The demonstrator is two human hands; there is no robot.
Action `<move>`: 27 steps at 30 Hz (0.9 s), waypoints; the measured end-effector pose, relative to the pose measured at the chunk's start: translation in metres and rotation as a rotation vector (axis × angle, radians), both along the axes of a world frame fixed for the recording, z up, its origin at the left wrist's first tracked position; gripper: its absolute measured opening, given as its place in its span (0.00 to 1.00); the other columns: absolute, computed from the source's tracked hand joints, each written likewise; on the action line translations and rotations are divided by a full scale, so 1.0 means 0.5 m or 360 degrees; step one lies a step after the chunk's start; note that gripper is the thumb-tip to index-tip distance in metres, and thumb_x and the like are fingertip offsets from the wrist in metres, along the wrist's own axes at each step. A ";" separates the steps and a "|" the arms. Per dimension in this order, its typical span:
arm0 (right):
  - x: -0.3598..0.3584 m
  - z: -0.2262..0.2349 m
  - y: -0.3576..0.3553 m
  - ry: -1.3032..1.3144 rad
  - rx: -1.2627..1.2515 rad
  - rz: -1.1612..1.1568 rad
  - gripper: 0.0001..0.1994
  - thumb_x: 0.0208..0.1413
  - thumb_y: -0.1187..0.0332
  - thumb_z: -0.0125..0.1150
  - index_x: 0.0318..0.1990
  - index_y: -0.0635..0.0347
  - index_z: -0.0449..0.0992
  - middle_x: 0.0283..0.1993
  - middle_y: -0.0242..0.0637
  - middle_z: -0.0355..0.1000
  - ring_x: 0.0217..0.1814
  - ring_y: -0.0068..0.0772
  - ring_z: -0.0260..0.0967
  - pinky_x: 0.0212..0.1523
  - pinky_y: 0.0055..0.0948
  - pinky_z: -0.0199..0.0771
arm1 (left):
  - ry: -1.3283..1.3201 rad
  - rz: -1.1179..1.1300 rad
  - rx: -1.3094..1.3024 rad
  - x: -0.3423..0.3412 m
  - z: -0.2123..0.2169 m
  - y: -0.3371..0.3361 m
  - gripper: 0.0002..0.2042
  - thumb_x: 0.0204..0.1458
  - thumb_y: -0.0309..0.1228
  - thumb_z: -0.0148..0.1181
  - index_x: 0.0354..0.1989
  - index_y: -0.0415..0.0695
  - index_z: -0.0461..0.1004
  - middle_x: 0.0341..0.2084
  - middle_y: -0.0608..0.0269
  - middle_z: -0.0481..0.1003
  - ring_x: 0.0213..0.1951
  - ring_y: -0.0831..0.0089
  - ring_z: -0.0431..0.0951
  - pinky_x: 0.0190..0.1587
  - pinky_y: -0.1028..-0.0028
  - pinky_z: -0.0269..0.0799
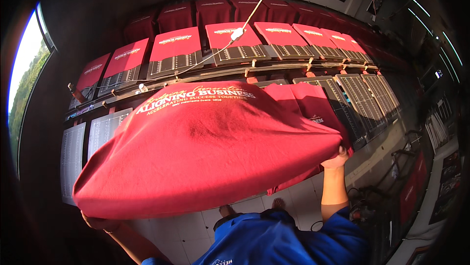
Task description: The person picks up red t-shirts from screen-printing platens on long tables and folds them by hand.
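Observation:
A red T-shirt [210, 152] with white and gold print near its far end is spread wide in front of me, its near edge pulled taut and the cloth billowing in the middle. My left hand [100, 222] is closed on the near left corner, its fingers mostly hidden under the cloth. At the right corner, my right hand [338, 159] grips the edge, its fingers partly covered by the fabric. Just beyond my right hand, another red shirt [313, 99] lies over a printing board; part of its print shows.
Beyond a wooden rail [196, 75] stand several dark boards carrying red printed shirts [176, 42]. Bare grid-marked boards [369, 93] line the near row at right, with more [73, 155] at left. A yellowish cord with a white connector [237, 34] hangs over the rows. Tiled floor [191, 240] lies below.

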State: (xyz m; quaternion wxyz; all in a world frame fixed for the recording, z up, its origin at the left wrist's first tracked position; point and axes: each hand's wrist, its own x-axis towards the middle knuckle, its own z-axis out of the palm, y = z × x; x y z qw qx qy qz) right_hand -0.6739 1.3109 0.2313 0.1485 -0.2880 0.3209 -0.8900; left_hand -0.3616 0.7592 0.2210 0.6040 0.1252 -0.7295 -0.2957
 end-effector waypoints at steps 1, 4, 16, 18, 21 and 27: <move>-0.015 0.015 0.066 0.0087 -0.0103 -0.0020 0.29 0.51 0.60 0.61 0.58 0.68 0.64 0.58 0.47 0.66 0.60 0.46 0.65 0.60 0.46 0.63 | 0.0055 -0.0001 0.0028 -0.026 0.018 0.018 0.22 0.60 0.41 0.39 0.54 0.37 0.67 0.52 0.49 0.69 0.53 0.60 0.71 0.56 0.60 0.67; -0.044 0.129 0.203 0.0411 -0.0247 -0.0576 0.25 0.56 0.59 0.51 0.58 0.66 0.65 0.59 0.47 0.65 0.62 0.45 0.63 0.60 0.45 0.62 | 0.0231 -0.0132 0.0188 -0.136 0.090 0.107 0.20 0.60 0.40 0.40 0.52 0.38 0.69 0.52 0.51 0.69 0.54 0.62 0.69 0.57 0.62 0.65; -0.544 0.124 0.728 0.0364 0.0868 -0.0892 0.16 0.61 0.67 0.48 0.51 0.66 0.73 0.54 0.37 0.70 0.60 0.26 0.63 0.64 0.27 0.57 | 0.0173 -0.1402 0.0000 -0.759 0.083 0.667 0.22 0.58 0.39 0.44 0.54 0.34 0.68 0.49 0.57 0.71 0.53 0.68 0.69 0.61 0.69 0.59; -0.535 0.126 0.686 -0.0069 0.0625 -0.0715 0.16 0.58 0.66 0.54 0.51 0.63 0.73 0.53 0.37 0.71 0.59 0.27 0.64 0.61 0.27 0.60 | -0.0005 -0.1354 0.0667 -0.848 0.015 0.634 0.17 0.55 0.35 0.50 0.48 0.36 0.74 0.43 0.60 0.75 0.47 0.72 0.73 0.54 0.73 0.63; -0.651 0.125 0.712 -0.0372 0.0571 -0.0428 0.16 0.54 0.65 0.60 0.49 0.60 0.74 0.49 0.37 0.73 0.54 0.28 0.68 0.57 0.28 0.65 | 0.0039 -0.1340 0.1699 -0.970 0.020 0.622 0.12 0.52 0.29 0.55 0.43 0.39 0.77 0.34 0.65 0.78 0.36 0.76 0.76 0.42 0.77 0.70; -0.569 0.284 0.750 -0.0139 0.0528 -0.0484 0.19 0.60 0.65 0.49 0.56 0.64 0.68 0.52 0.40 0.71 0.56 0.34 0.68 0.57 0.35 0.68 | 0.0084 -0.1788 0.1182 -0.901 0.294 0.739 0.21 0.55 0.31 0.52 0.58 0.45 0.66 0.35 0.67 0.75 0.37 0.76 0.76 0.41 0.74 0.74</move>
